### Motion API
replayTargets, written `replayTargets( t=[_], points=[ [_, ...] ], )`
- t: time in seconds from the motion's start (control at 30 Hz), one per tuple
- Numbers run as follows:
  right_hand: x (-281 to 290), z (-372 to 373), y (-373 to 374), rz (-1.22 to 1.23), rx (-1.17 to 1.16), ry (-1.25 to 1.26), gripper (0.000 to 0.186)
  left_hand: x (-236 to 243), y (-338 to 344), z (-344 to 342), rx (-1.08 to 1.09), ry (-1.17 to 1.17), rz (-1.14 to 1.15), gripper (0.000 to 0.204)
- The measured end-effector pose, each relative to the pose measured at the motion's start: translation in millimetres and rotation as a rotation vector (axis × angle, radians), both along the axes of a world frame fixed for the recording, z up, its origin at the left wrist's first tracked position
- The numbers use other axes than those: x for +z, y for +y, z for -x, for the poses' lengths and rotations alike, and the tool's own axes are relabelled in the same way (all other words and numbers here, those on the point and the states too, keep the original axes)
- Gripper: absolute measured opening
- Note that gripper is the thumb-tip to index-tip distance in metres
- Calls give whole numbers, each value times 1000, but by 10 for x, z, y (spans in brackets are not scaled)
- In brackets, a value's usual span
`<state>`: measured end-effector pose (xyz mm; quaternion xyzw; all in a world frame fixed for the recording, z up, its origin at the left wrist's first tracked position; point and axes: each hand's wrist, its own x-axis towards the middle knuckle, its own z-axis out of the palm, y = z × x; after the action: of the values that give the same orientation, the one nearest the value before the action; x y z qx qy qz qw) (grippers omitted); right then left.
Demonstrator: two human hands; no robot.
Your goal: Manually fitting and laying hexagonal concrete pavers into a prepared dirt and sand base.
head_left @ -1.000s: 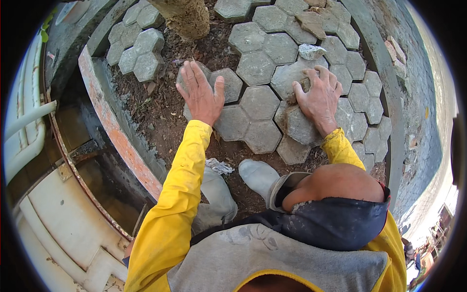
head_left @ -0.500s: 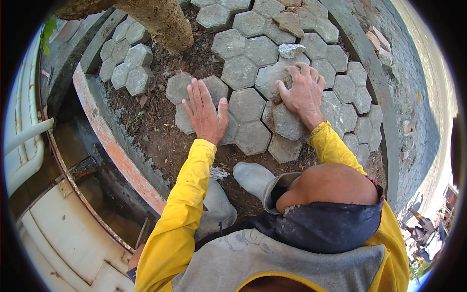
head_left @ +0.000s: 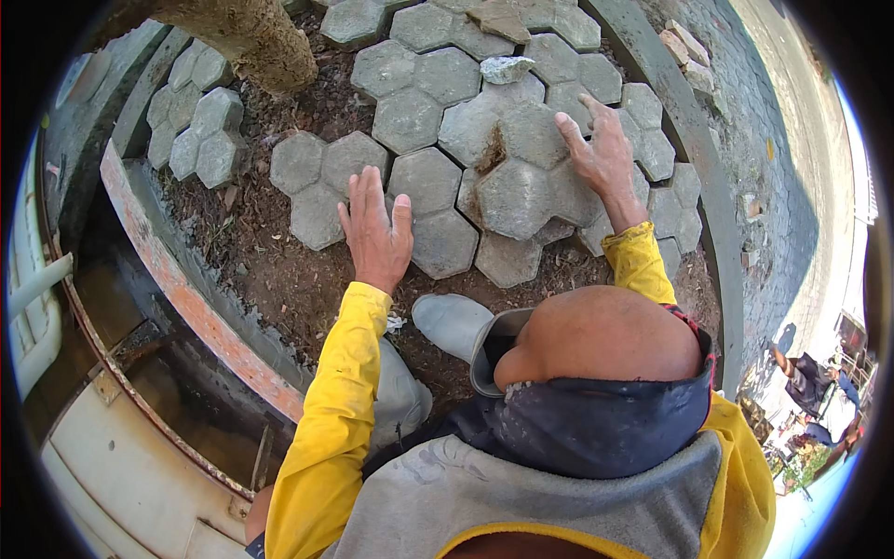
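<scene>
Grey pavers shaped like joined hexagons lie on brown soil. My left hand (head_left: 377, 228) rests flat, fingers spread, across the gap between one paver (head_left: 317, 182) and the one beside it (head_left: 433, 210). My right hand (head_left: 601, 154) lies palm down with its fingers apart on the right edge of a soil-stained paver (head_left: 512, 177). Neither hand grips anything. Both sleeves are yellow. A grey boot (head_left: 447, 321) stands on the soil just below the pavers.
A tree trunk (head_left: 251, 37) rises at the top left. A kerb with an orange-painted face (head_left: 186, 298) runs along the left, with a drain channel beyond it. A loose stone (head_left: 506, 67) sits on the far pavers. Other people (head_left: 819, 391) crouch at the lower right.
My left hand has slid nearer to me over the pavers. My right hand has shifted to the right edge of the stained paver and flattened out.
</scene>
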<state>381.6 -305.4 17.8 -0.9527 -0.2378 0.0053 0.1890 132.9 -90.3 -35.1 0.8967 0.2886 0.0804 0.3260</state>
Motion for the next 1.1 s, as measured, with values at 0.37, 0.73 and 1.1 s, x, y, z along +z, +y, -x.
replayTargets(
  t=[0.37, 0.73, 1.1],
  points=[
    [-89, 125, -177, 114, -48, 372, 69, 194, -896, -429, -101, -198, 405, 63],
    [451, 300, -335, 105, 101, 474, 84, 319, -932, -283, -132, -366, 447, 57],
    [654, 161, -186, -51, 268, 930, 82, 161, -830, -29, -143, -463, 580, 58]
  ],
)
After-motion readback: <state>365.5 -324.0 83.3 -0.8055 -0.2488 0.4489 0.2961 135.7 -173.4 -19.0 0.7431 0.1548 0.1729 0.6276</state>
